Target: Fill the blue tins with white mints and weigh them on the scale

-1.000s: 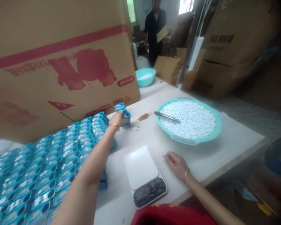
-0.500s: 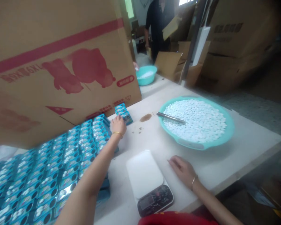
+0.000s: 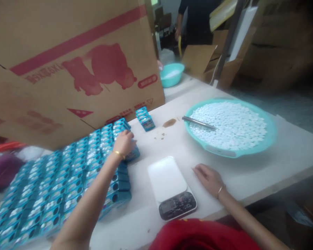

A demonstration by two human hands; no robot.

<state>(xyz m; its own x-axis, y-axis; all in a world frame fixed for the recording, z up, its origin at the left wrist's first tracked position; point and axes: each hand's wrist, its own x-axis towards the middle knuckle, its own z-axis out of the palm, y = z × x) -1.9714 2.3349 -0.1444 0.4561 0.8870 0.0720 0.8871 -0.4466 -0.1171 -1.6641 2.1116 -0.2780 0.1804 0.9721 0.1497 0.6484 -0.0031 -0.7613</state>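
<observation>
My left hand (image 3: 124, 143) reaches over the right-hand end of the rows of small blue boxes (image 3: 77, 173). Its fingers are bent down and closed around the edge of a blue box, partly hidden by the hand. Many boxes have dark round holes and white pieces on top. A short separate row of blue boxes (image 3: 145, 119) stands a little farther off. My right hand (image 3: 209, 178) rests on the table, loosely curled, with nothing visible in it. Just left of it lies a white kitchen scale (image 3: 168, 178) with a bare platform and a black control panel.
A turquoise basin (image 3: 231, 152) of white pellets holds a metal rod-like tool (image 3: 199, 123). A large cardboard carton (image 3: 49, 100) walls off the back left. Behind it sit a smaller basin (image 3: 172, 81) and an opened carton (image 3: 198, 59). Another person (image 3: 198, 24) stands beyond.
My left hand has drawn back from the short separate row to the end of the main rows. The right hand keeps its place beside the scale. The camera view has shifted.
</observation>
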